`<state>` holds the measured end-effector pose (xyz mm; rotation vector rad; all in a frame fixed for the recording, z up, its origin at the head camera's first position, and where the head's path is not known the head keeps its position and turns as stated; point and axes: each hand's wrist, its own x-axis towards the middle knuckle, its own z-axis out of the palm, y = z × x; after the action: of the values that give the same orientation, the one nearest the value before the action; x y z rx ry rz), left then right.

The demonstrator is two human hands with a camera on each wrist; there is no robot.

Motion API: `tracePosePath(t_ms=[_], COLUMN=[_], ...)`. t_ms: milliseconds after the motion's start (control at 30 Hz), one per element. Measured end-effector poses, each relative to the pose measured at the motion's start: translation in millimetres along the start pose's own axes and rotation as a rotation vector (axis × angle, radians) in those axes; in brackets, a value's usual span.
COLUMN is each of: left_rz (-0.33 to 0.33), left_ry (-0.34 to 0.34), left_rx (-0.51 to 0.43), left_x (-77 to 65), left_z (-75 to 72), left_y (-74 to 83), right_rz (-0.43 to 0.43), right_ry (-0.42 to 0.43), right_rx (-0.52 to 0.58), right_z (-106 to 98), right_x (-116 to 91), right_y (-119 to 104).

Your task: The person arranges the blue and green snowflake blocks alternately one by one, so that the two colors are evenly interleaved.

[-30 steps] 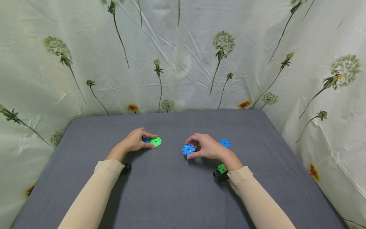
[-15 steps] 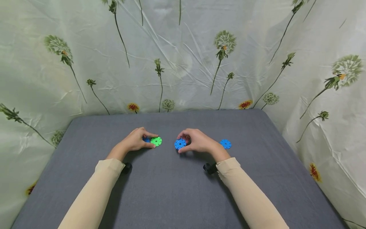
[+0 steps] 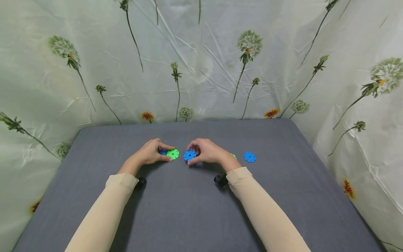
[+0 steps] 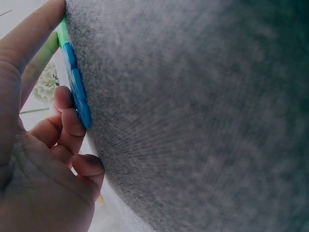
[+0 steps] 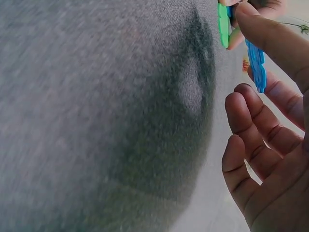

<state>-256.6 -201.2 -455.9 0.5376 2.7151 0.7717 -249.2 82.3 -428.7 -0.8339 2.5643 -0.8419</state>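
Note:
My left hand (image 3: 150,153) pinches a green notched plastic disc (image 3: 172,154) between thumb and finger, flat on the table. Tucked against it, on the palm side, is a blue notched disc (image 4: 77,87), partly covered by the hand in the head view; whether the two are joined I cannot tell. My right hand (image 3: 210,152) holds another blue notched disc (image 3: 190,155) by its edges with thumb and fingertips. In the right wrist view this blue disc (image 5: 256,67) is above the cloth, apart from the green one (image 5: 223,26). Its edge looks layered there.
Another blue disc (image 3: 250,157) lies on the grey cloth-covered table (image 3: 182,210) to the right. A sliver of a green disc (image 3: 234,156) shows behind the right wrist. A dandelion-patterned curtain (image 3: 207,70) borders the table at the back and sides.
My right hand has moved left with its blue disc, close to the green disc. The left hand stays in place, still pinching. The view has tilted slightly.

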Motion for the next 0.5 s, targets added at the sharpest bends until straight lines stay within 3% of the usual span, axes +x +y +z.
tracePosePath(t_ms=[500], left_rz=[-0.001], left_ry=[0.001], left_rx=[-0.003], left_x=[0.6], left_z=[-0.1], left_y=[-0.7], right_rz=[0.019], right_ry=[-0.029], right_rx=[-0.022], right_z=[3.7], right_x=[22.0], right_y=[4.7])
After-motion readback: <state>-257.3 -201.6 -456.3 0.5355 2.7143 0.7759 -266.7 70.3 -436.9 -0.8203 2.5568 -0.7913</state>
